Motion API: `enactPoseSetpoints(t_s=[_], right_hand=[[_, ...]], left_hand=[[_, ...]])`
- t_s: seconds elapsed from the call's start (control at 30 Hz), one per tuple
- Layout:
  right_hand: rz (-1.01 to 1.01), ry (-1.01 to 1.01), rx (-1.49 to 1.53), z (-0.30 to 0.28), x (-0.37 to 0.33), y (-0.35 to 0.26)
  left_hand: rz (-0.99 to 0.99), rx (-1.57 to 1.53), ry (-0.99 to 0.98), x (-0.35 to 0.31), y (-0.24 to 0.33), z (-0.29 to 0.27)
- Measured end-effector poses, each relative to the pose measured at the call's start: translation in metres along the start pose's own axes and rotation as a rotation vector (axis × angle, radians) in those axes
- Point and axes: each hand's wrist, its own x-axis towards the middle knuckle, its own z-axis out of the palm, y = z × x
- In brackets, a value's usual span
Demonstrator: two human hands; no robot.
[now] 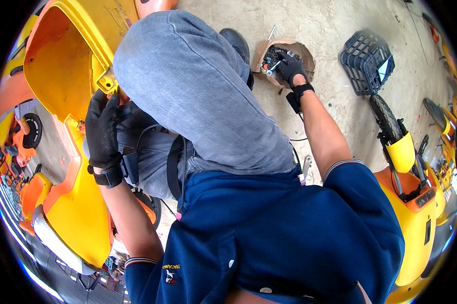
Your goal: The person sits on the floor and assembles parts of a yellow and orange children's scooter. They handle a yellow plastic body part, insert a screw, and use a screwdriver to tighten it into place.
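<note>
My left hand (102, 129), in a black glove, is closed at the lower edge of a yellow plastic scooter body panel (68, 55). Its fingertips press near a small mounting tab with holes, just beside my raised knee. My right hand (291, 70), also black-gloved, reaches into a torn cardboard box (305, 54) on the floor. The box holds small dark hardware pieces (272, 55), with a few orange and light-coloured bits among them. The right fingertips blend into the dark parts, so what they touch is hidden.
A black plastic crate (365, 61) stands on the concrete floor at the right. Below it is a yellow scooter (411, 223) with its black tyre (385, 114). Another yellow and orange scooter body (79, 202) lies close at my left. My black shoe (236, 43) is left of the box.
</note>
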Motion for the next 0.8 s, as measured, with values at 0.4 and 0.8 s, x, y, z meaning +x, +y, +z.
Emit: enactPoseSetpoints(t_s=[0.4,0.8], right_hand=[[0.207,-0.233,0.083,-0.054,-0.015,-0.04],[-0.168,-0.07,-0.219,-0.004,0.007,-0.022]], left_hand=[[0.035,0.022,-0.003,0.0,0.001,0.001],[-0.017,0.03,-0.01,0.001,0.004,0.0]])
